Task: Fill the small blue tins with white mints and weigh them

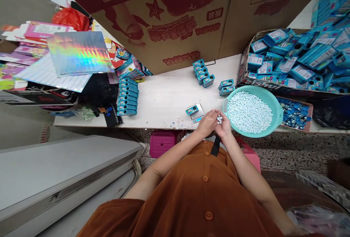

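My right hand (224, 125) is cupped around several small white candies (219, 119) beside the left rim of a turquoise basin (278, 115) full of pale candies (249, 112). My left hand (208, 122) touches it, fingers bent together at the candies; what they pinch, if anything, is too small to tell. Just left of my hands, a small blue box (192, 110) lies on a flat scale (200, 111). Behind them stand a short row of blue boxes (202, 72) and two more blue boxes (226, 87).
A large cardboard carton (175, 22) rises at the back. At the right, a box (243, 65) overflows with blue packs, near a tray of blue caps (294, 115). Stacked blue boxes (127, 97) and packaging sheets (79, 53) are at the left. A pink stool (163, 143) stands below.
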### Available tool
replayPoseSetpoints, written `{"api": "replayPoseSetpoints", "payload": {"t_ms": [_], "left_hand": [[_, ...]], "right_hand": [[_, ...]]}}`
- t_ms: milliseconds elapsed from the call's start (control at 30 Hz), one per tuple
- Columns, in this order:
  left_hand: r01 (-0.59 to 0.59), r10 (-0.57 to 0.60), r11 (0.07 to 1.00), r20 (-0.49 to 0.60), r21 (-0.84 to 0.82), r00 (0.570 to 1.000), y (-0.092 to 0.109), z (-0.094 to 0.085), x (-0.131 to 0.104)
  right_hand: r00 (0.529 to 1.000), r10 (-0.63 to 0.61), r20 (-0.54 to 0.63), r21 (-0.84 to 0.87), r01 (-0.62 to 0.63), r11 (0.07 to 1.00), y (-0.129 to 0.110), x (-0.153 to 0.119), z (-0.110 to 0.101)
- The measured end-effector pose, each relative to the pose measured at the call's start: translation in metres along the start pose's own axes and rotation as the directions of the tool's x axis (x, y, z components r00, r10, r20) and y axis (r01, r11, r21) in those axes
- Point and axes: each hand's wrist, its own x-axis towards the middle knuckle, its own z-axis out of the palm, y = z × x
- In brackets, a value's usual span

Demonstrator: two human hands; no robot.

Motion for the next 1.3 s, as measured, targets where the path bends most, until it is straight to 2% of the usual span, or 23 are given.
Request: {"api": "replayPoseSetpoints", "payload": {"t_ms": [233, 467, 700, 867, 1033, 1167, 1300], "left_hand": [[-0.018, 0.017, 0.999, 0.018, 0.048, 1.000, 0.003, 0.022, 0.030], [0.001, -0.005, 0.998, 0.075, 0.060, 0.997, -0.004, 0.031, 0.023], [0.075, -0.074, 0.997, 0.079, -0.004, 0.994, -0.012, 0.027, 0.030], [0.090, -0.086, 0.991, 0.041, -0.098, 0.995, -0.019, 0.016, 0.027], [0.111, -0.129, 0.968, -0.065, -0.224, 0.990, -0.025, 0.006, 0.010], [0.159, -0.227, 0.933, -0.188, -0.322, 0.955, -0.047, -0.003, -0.007], [0.337, -0.438, 0.869, -0.247, -0.361, 0.864, -0.085, -0.006, -0.014]], "right_hand": [[0.998, -0.063, 0.000, 0.024, 0.063, 0.998, -0.015, 0.019, -0.009], [0.999, -0.009, -0.051, 0.009, 0.009, 1.000, -0.008, 0.025, -0.026], [0.999, -0.044, -0.007, -0.044, 0.043, 0.998, -0.008, 0.032, -0.021], [0.992, 0.114, 0.050, -0.001, -0.115, 0.993, -0.007, 0.039, -0.017], [0.981, 0.192, 0.018, 0.075, -0.193, 0.978, 0.002, 0.049, -0.012], [0.975, 0.222, 0.001, 0.077, -0.222, 0.972, 0.009, 0.056, -0.011], [0.973, 0.230, -0.014, 0.053, -0.229, 0.972, 0.013, 0.062, -0.014]]}}
